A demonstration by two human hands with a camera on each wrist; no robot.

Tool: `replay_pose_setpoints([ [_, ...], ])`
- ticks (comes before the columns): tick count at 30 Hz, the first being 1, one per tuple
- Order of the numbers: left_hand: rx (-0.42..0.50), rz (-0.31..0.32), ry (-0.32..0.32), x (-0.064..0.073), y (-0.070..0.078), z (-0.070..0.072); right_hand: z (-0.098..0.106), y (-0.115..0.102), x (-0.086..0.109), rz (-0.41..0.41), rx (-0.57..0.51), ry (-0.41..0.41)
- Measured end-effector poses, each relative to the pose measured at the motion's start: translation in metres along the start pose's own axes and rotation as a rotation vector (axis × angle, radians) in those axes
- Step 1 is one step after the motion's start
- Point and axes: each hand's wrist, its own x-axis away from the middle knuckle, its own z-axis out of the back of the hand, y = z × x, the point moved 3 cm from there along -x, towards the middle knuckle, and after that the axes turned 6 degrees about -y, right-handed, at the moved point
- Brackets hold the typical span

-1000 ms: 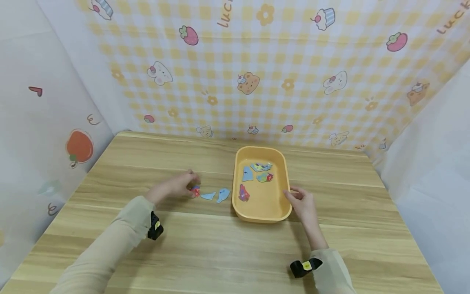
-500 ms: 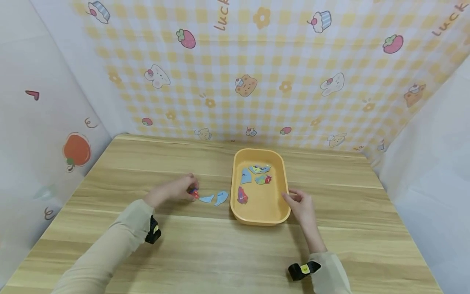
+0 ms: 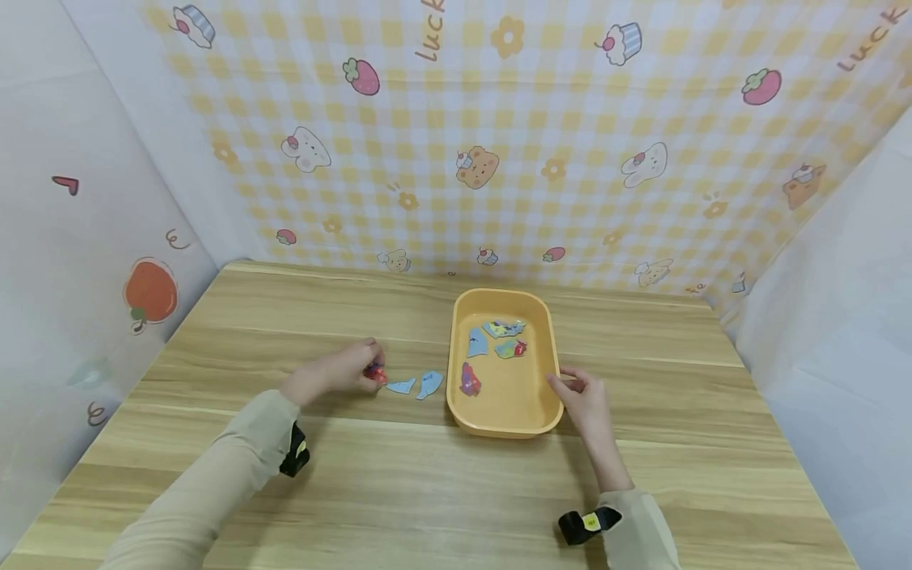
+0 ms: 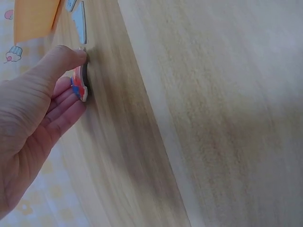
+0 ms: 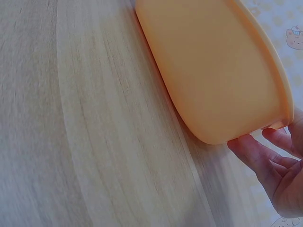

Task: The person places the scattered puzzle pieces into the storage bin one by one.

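My left hand (image 3: pixel 349 366) pinches a small red-and-blue puzzle piece (image 3: pixel 376 374) between thumb and fingers, just left of the basin. In the left wrist view that puzzle piece (image 4: pixel 79 83) stands on edge close to the tabletop, the fingers behind it. Two light blue pieces lie on the table to its right: a narrow pointed one (image 3: pixel 401 386) and a wider curved one (image 3: pixel 430 385). My right hand (image 3: pixel 583 396) holds the right side of the yellow-orange plastic basin (image 3: pixel 503 427), its thumb at the rim. The right wrist view shows fingertips (image 5: pixel 241 143) against the basin's outer wall.
Inside the basin lie several flat pieces: a purple-and-red one (image 3: pixel 470 380), a blue one (image 3: pixel 477 343) and multicoloured ones (image 3: pixel 511 348) toward the back. The wooden table (image 3: pixel 442 491) meets a checked cloth backdrop (image 3: pixel 427 214) behind the basin.
The left fingers have drawn in around the red-and-blue piece, which shows less in the head view now. The right hand and basin stay put; the head view has shifted slightly.
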Motion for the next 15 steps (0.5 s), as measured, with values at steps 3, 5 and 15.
replay_pose_setpoints([
  [3, 0.009, 0.005, 0.005, -0.001, 0.0, 0.001, 0.001, -0.002, 0.0, -0.001, -0.018, -0.001],
  [5, 0.018, 0.014, 0.007, -0.002, 0.001, 0.002, 0.001, -0.002, 0.0, -0.004, -0.024, -0.003],
  [15, 0.057, 0.005, 0.064, -0.007, 0.012, 0.012, 0.0, -0.001, 0.0, 0.002, -0.005, -0.004],
])
